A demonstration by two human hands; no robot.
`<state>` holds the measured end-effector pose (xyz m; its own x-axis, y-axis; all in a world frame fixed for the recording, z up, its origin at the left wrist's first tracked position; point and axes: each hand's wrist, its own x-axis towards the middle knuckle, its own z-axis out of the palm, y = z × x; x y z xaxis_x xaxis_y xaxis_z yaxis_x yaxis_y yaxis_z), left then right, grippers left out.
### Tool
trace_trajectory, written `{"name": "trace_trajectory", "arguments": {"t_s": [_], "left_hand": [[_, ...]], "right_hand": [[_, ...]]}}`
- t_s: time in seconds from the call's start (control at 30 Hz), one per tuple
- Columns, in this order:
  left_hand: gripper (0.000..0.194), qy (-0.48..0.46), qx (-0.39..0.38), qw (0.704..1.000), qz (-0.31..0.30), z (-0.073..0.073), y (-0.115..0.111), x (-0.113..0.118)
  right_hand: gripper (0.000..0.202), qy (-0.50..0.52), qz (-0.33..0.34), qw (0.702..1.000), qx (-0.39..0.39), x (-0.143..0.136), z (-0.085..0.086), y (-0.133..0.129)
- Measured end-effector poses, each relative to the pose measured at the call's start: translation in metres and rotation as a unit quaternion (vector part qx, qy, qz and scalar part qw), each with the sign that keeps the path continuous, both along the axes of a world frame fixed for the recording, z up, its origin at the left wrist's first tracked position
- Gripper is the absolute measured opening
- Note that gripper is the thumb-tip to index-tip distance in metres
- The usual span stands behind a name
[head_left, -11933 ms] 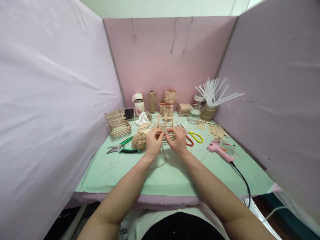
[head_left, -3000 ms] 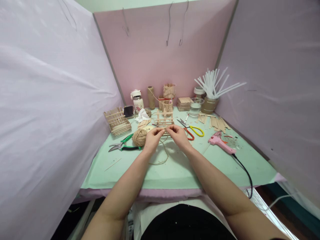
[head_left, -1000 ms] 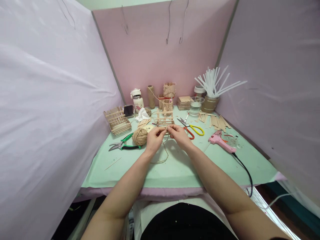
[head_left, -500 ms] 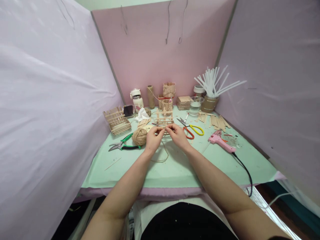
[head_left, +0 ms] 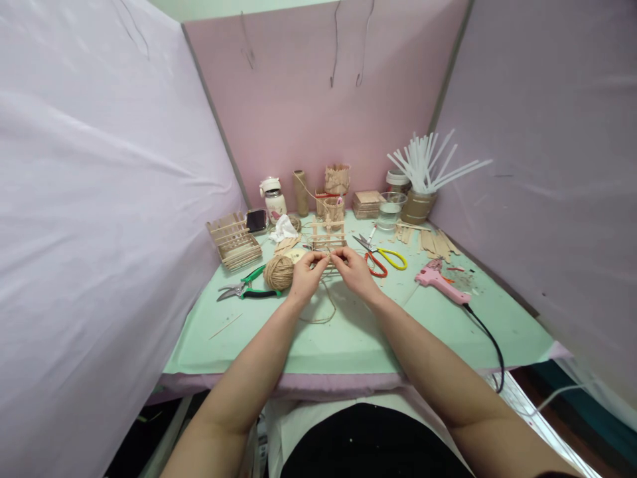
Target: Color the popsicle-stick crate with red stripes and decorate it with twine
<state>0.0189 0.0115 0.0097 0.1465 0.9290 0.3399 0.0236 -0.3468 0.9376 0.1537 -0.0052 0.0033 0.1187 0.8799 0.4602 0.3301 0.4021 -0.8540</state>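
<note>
A pink wall (head_left: 318, 113) with thin wires (head_left: 334, 46) hanging on it stands at the back, between pale lilac cloths (head_left: 89, 199) on both sides. In front is a table (head_left: 348, 352) with a light green top. Both forearms reach in over its near edge.

At the far right, a brown pot (head_left: 417, 208) holds a fan of white sticks (head_left: 423, 162), beside a clear cup (head_left: 390, 214). Nearer on that side lies a pink glue gun (head_left: 442, 284), its black cord running off the table. A slatted basket (head_left: 236, 249) stands at the far left, with pruners (head_left: 249, 291) nearer the person, blades pointing left.

The wooden frame (head_left: 328, 243) is at the middle, just beyond the hands, which partly hide it. Scissors (head_left: 381, 257) with one red and one yellow handle lie open to its right. The twine ball (head_left: 279, 273) is just beside the left hand (head_left: 306, 275). That hand is nearly closed, thumb and fingertips pinched together; the right hand (head_left: 352, 269) mirrors it, the fingertips of the two almost meeting. Both seem to pinch twine (head_left: 334, 307), though the held bit is too small to see clearly. A loose loop of it curves on the table below them. A thin stick (head_left: 225, 326) lies at the near left.
</note>
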Motion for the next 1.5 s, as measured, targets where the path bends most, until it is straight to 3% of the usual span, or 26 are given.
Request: {"name": "trace_trajectory", "arguments": {"t_s": [0.23, 0.43, 0.67, 0.77, 0.83, 0.93, 1.0, 1.2, 1.37, 1.5], "left_hand": [[0.016, -0.003, 0.008, 1.0, 0.029, -0.0029, 0.0008, 0.0014], [0.01, 0.036, 0.062, 0.995, 0.068, -0.0002, -0.0015, -0.0002], [0.009, 0.067, 0.108, 0.99, 0.069, 0.0022, -0.006, -0.0014], [0.007, 0.039, 0.072, 0.994, 0.066, 0.0037, -0.0067, 0.0005], [0.005, -0.028, -0.02, 0.998, 0.045, 0.0043, -0.0058, 0.0022], [0.011, -0.128, -0.179, 0.975, -0.012, 0.0036, -0.0019, 0.0033], [0.016, -0.143, -0.223, 0.963, -0.042, 0.0024, 0.001, 0.0028], [0.021, -0.148, -0.22, 0.963, -0.045, 0.0035, -0.0002, 0.0017], [0.016, -0.094, -0.088, 0.992, 0.013, 0.005, -0.0039, 0.0026], [0.017, -0.121, -0.169, 0.977, -0.037, 0.0031, 0.0002, 0.0002]], "right_hand": [[0.01, -0.056, -0.064, 0.994, 0.073, -0.0011, 0.0016, -0.0044], [0.013, -0.075, -0.055, 0.991, 0.093, -0.0021, 0.0017, -0.0061], [0.012, -0.079, -0.057, 0.99, 0.101, 0.0006, 0.0015, -0.0041], [0.01, -0.098, -0.065, 0.987, 0.114, 0.0004, 0.0006, -0.0041], [0.009, -0.113, -0.075, 0.982, 0.128, -0.0005, -0.0004, -0.0045], [0.009, -0.13, -0.071, 0.978, 0.15, -0.0023, -0.0015, -0.0056], [0.008, -0.127, -0.057, 0.978, 0.155, -0.0032, -0.0013, -0.0064], [0.009, -0.065, -0.039, 0.992, 0.105, -0.0026, 0.0023, -0.006], [0.011, -0.041, -0.033, 0.997, 0.061, 0.0003, 0.0037, -0.004], [0.009, -0.074, -0.022, 0.992, 0.1, 0.001, 0.0043, -0.006]]}}
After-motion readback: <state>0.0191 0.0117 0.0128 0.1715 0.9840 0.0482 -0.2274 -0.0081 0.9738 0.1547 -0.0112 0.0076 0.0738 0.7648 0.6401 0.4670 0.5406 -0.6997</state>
